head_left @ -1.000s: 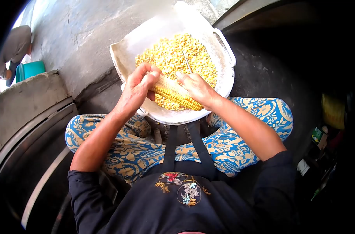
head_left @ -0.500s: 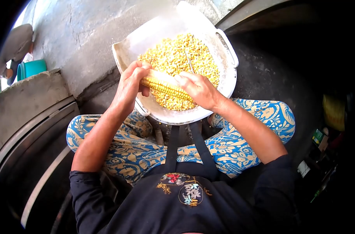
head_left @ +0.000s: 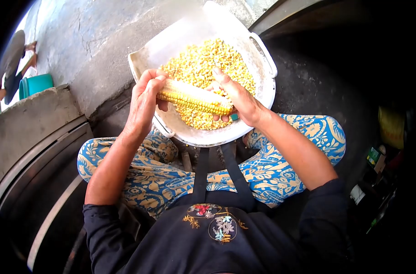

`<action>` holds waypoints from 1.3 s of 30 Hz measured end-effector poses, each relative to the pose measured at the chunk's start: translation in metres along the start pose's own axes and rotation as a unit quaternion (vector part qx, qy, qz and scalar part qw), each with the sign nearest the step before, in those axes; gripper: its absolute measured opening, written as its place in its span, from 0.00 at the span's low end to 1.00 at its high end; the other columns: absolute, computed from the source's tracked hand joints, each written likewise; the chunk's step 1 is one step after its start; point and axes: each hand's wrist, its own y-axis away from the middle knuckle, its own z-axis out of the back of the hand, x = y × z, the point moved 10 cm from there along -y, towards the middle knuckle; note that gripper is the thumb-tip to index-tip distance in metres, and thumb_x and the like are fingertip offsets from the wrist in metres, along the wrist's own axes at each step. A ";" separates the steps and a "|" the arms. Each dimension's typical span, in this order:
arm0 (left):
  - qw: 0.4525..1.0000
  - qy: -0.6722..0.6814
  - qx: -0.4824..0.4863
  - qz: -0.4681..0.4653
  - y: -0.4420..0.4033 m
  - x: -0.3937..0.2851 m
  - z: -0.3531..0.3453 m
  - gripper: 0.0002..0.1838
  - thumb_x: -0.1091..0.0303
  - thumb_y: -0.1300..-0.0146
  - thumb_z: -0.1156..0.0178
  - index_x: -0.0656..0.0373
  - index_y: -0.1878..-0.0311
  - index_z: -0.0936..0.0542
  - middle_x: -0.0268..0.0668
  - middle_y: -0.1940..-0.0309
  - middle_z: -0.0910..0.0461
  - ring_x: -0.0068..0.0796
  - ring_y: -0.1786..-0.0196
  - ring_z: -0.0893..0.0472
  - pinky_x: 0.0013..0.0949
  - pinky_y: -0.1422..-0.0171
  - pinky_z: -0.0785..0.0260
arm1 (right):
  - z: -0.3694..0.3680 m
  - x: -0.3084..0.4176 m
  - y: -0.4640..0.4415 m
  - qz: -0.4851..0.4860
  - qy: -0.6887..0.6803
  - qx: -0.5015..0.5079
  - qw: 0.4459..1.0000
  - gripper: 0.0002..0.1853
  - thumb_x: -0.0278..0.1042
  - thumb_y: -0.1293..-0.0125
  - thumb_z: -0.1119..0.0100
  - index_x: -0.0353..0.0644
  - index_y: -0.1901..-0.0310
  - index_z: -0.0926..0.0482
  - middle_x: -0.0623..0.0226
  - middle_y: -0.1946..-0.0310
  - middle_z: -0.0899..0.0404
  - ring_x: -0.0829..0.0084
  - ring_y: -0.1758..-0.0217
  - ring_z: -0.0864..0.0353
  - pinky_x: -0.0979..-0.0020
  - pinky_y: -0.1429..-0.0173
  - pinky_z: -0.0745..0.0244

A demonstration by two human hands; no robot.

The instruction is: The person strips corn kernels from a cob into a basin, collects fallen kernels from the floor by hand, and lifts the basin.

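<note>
A partly stripped corn cob lies slantwise between my hands, above a white basin of loose yellow kernels. Its upper side is pale and bare, while rows of yellow kernels line the lower side. My left hand grips the cob's left end between thumb and fingers. Around the right end is my right hand, its fingers beneath the cob and its thumb raised above it. A small teal piece shows by the right palm; what it belongs to is hidden.
The basin has a handle at its right. A teal bucket stands beyond a low concrete ledge at the left, near a partly visible person. My crossed legs are below the basin.
The cob and my left hand have moved left. My right hand has turned, its thumb lifted off the cob and its fingers now under it. The person at the far left has shifted.
</note>
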 end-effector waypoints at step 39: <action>0.996 0.032 0.002 0.084 -0.003 0.023 0.001 0.11 0.59 0.39 0.50 0.57 0.63 0.27 0.30 0.77 0.31 0.19 0.81 0.34 0.22 0.76 0.42 | 0.008 0.001 -0.006 0.056 0.148 -0.034 0.987 0.31 0.67 0.35 0.60 0.42 0.62 0.24 0.72 0.79 0.28 0.86 0.82 0.31 0.84 0.82 0.39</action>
